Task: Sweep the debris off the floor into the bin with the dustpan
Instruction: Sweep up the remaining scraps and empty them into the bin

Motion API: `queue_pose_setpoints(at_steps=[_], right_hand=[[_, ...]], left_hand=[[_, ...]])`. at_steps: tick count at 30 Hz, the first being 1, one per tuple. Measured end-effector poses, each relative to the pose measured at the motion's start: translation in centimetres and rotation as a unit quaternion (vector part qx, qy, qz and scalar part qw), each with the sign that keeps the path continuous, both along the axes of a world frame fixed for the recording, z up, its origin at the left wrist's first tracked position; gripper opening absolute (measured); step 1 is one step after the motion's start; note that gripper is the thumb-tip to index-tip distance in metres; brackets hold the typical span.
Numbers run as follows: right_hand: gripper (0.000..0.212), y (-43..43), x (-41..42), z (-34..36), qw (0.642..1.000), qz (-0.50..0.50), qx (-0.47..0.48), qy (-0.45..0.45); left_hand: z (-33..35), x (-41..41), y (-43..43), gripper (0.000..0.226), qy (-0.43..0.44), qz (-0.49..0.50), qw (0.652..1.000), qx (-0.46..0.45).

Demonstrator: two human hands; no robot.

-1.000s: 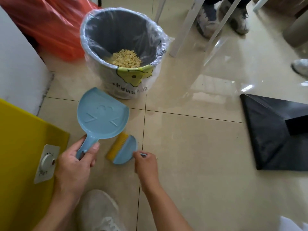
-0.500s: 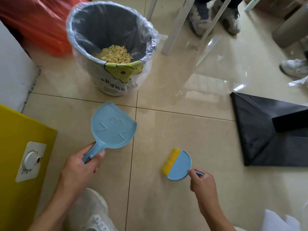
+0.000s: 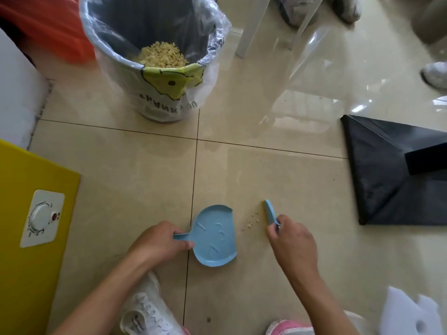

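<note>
Left hand fingers clamped on dustpan handle, right hand clamped on brush; debris lies between. I'd press the dustpan lip flat, sweep short strokes leftward.

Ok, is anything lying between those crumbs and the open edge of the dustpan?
Nothing visible. The crumbs lie on bare tile between the brush in the right hand and the open edge of the dustpan, held by the left hand. Only clear floor separates them.
</note>
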State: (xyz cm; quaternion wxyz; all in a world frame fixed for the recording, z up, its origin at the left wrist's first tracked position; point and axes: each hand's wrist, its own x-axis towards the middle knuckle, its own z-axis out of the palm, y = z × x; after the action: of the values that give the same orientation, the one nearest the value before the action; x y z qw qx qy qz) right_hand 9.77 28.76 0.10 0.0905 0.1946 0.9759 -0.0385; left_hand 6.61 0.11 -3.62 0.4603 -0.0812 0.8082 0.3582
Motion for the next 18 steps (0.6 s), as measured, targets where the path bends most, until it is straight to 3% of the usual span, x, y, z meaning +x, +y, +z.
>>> queue_pose_setpoints(at_steps=[9, 12, 18], right_hand=[[0.029, -8.0, 1.2, 1.8, 0.982, 0.095, -0.157, -0.043], [0.027, -7.8, 1.7, 3.5, 0.976, 0.073, -0.200, -0.037], [0.015, -0.1, -0.2, 3.1, 0.997, -0.016, -0.070, 0.027]], left_hand=[[-0.9, 1.7, 1.0, 0.040, -0.003, 0.047, 0.999, -0.001], [-0.6, 2.5, 0.7, 0.025, -0.006, 0.070, 0.997, 0.014], [-0.5, 3.8, -1.2, 0.022, 0.002, 0.103, 0.995, -0.007]])
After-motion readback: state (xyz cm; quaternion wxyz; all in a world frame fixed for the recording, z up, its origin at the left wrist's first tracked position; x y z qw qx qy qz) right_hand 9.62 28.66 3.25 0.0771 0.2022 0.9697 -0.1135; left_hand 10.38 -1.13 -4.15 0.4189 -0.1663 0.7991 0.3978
